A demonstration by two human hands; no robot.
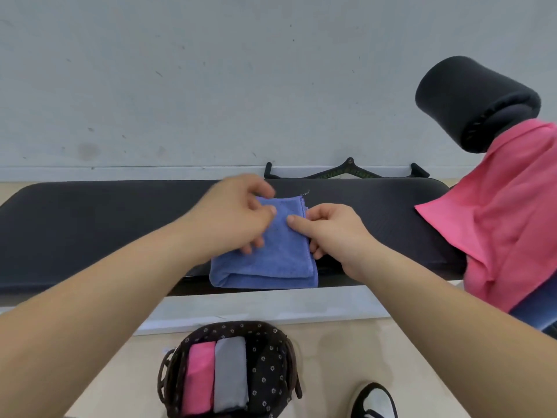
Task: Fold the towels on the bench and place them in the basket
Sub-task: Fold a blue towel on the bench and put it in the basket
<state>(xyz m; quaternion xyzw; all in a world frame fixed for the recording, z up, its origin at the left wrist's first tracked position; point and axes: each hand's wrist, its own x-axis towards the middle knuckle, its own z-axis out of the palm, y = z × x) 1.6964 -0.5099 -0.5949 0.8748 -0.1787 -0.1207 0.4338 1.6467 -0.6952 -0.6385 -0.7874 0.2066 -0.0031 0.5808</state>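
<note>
A folded blue towel (272, 260) lies on the black bench (99, 224), its near edge hanging over the bench's front. My left hand (232, 218) is on the towel's left side, thumb on top and fingers curled under a fold. My right hand (328, 233) holds the towel's right edge, index finger on top, other fingers tucked at the side. An unfolded pink towel (500, 218) drapes over the bench's right end. On the floor below stands a dark flowered basket (271, 363) holding a folded pink towel (197, 378) and a folded grey towel (230, 374).
A black foam roller pad (473, 98) rises above the bench's right end. A black cable handle (346, 173) lies behind the bench against the grey wall. A black and white shoe (373, 402) is on the floor right of the basket.
</note>
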